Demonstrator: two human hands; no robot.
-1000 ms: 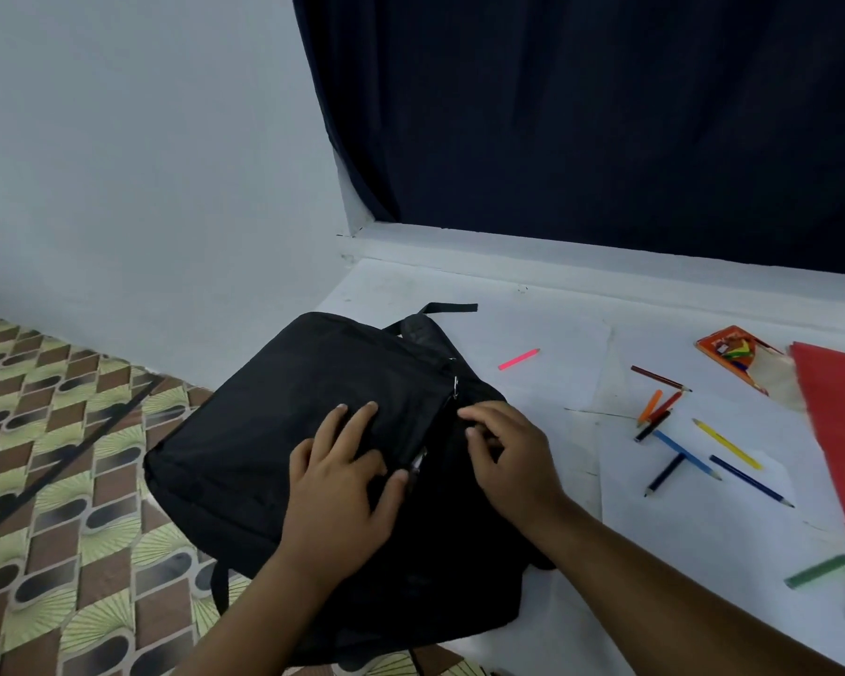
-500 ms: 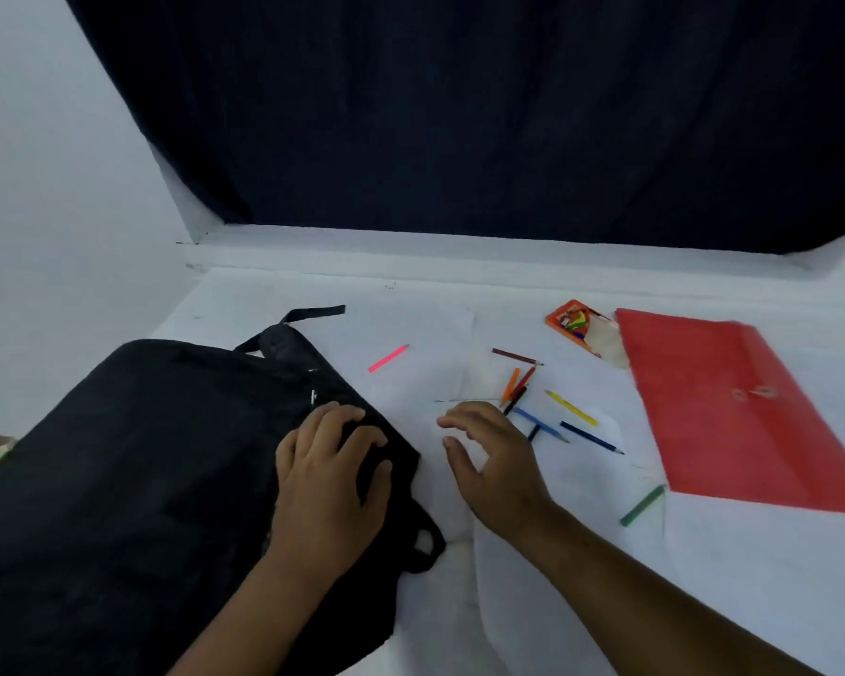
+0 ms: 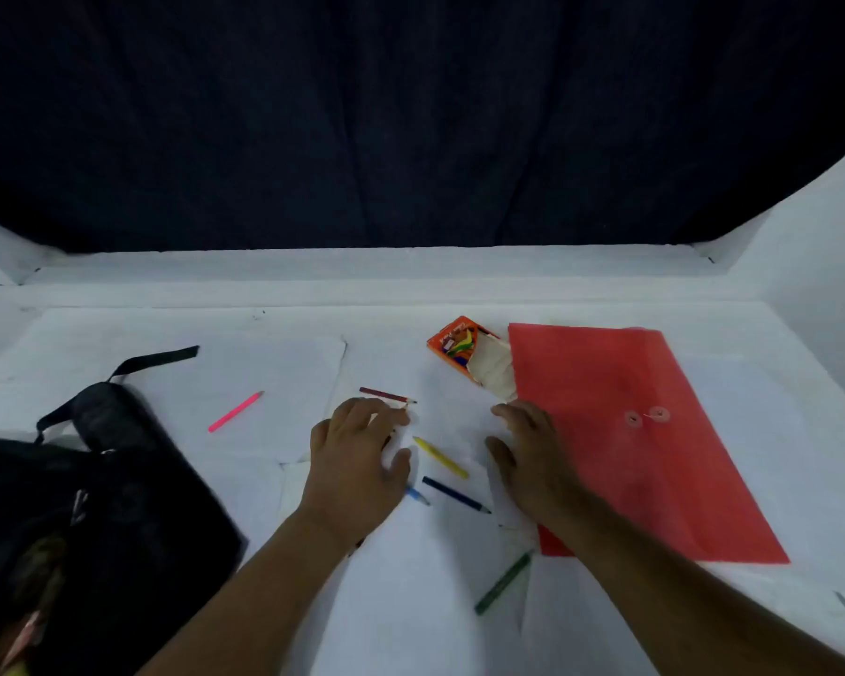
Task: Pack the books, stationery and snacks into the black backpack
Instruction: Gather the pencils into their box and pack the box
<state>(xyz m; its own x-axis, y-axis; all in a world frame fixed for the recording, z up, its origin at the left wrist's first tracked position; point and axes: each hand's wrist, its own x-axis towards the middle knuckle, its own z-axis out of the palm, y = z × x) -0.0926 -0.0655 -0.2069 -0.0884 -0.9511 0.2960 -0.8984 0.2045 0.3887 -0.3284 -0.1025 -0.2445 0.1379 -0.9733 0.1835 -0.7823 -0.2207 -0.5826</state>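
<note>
Backpack (image 3: 133, 505): black, lying at the left edge of the white table (image 3: 606, 626), its mouth gaping toward the lower left corner with blurred contents inside; one strap (image 3: 159, 358) trails toward the back of the table. Pink pencil (image 3: 235, 411): alone, between backpack and hands. Left hand (image 3: 357, 461): palm down over the scattered pencils, fingers spread and lightly bent, fingertips beside the point of the maroon pencil (image 3: 386, 395); whether it has hold of anything cannot be told. Yellow pencil (image 3: 440, 457): just right of the left thumb, between the two hands. Dark blue pencil (image 3: 455, 494): nearer the viewer than the yellow one. Light blue pencil (image 3: 416, 495): only its end shows from beneath the left hand. Right hand (image 3: 532, 461): fingers extended and relaxed, holding nothing, lying at the left edge of the red folder (image 3: 630, 441). Folder: flat, with a string-and-button clasp, right of centre. Orange box (image 3: 452, 346): torn open, touching the folder's far left corner. Green pencil (image 3: 503, 582): near the folder's near left corner. Dark curtain (image 3: 411, 114): behind the table.
</note>
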